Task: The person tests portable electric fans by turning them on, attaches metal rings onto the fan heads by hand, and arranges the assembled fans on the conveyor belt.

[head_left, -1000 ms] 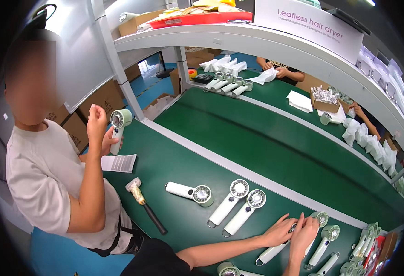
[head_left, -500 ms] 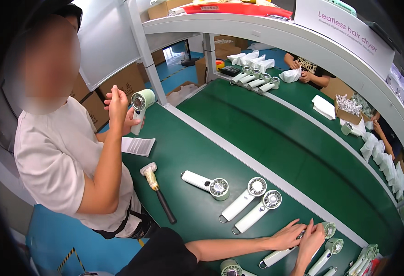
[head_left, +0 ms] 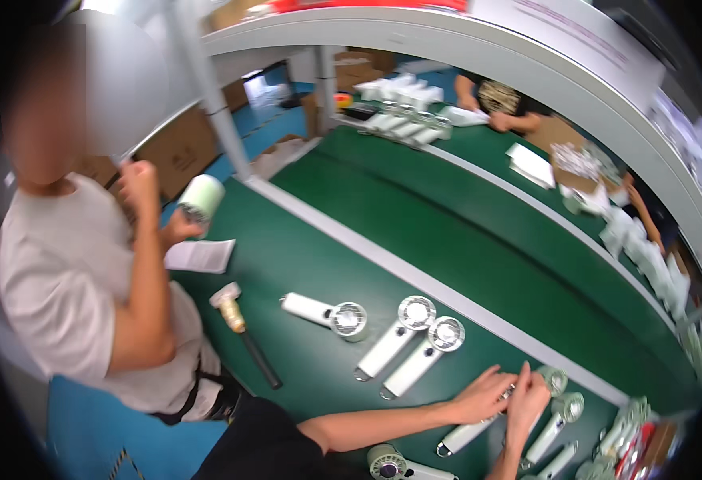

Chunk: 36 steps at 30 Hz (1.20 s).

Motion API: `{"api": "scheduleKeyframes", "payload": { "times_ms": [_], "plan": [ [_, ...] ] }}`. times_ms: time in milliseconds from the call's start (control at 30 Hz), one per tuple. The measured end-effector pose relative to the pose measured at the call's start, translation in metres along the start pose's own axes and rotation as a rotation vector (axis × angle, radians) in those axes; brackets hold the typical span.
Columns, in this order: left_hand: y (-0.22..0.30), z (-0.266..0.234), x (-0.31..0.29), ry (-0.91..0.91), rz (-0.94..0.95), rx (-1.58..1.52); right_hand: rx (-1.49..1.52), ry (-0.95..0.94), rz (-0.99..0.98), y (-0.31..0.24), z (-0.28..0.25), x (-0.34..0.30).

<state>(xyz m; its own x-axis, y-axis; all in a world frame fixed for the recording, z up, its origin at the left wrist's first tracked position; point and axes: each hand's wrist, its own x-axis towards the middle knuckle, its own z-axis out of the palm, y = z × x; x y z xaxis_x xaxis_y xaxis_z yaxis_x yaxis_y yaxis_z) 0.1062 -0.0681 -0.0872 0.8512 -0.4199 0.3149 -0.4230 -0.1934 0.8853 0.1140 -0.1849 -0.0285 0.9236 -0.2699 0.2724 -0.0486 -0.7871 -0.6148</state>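
My left hand (head_left: 481, 395) is closed over the head end of a white handheld fan (head_left: 464, 437), whose handle points to the lower left and ends in a metal ring. My right hand (head_left: 528, 402) meets it there, fingers pressed together. Between them the fan's head is mostly hidden, and I cannot make out what the right fingertips pinch. Beyond my right hand lie another fan (head_left: 553, 379) and a second one (head_left: 556, 427). Left of my hands, two fans rest side by side, the nearer fan (head_left: 424, 358) and the farther fan (head_left: 388, 346). A third fan (head_left: 311, 310) lies apart.
A hammer with a wrapped head (head_left: 249, 336) lies on the green table. At left, a person in a light shirt holds a fan (head_left: 203, 198) above a paper sheet (head_left: 201, 256). A fan (head_left: 395, 462) sits near my forearm. A grey rail (head_left: 391, 256) and overhead shelf (head_left: 383, 35) border the belt.
The whole view has shifted and blurred, so things sit farther left. My hands stay at the same fan. The person at left has turned their fan, its rounded back now showing.
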Motion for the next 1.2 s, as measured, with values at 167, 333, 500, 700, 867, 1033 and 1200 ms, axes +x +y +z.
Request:
{"api": "scheduleKeyframes", "payload": {
  "times_ms": [167, 333, 500, 700, 867, 1033, 1200],
  "plan": [
    [-0.005, 0.003, -0.006, 0.053, 0.042, -0.020, -0.059, 0.017, -0.039, -0.014, -0.003, -0.003],
    [-0.014, 0.003, -0.001, 0.215, 0.033, -0.094, -0.006, 0.067, -0.159, -0.011, 0.014, 0.010],
    [0.000, -0.002, 0.007, 0.151, 0.007, -0.082, 0.106, 0.028, -0.019, -0.006, 0.004, 0.017],
    [0.001, 0.002, 0.005, 0.115, -0.024, -0.167, 0.110, -0.023, 0.125, 0.002, 0.004, 0.020],
    [0.000, -0.005, -0.008, -0.036, -0.044, -0.305, 0.094, -0.004, 0.044, 0.000, 0.003, 0.013],
    [-0.007, -0.007, -0.005, -0.149, 0.010, -0.176, 0.241, -0.158, -0.009, -0.003, -0.008, 0.012],
    [-0.007, -0.008, -0.003, -0.164, -0.062, -0.160, 0.126, -0.137, -0.269, -0.001, -0.009, -0.001]
  ]
}}
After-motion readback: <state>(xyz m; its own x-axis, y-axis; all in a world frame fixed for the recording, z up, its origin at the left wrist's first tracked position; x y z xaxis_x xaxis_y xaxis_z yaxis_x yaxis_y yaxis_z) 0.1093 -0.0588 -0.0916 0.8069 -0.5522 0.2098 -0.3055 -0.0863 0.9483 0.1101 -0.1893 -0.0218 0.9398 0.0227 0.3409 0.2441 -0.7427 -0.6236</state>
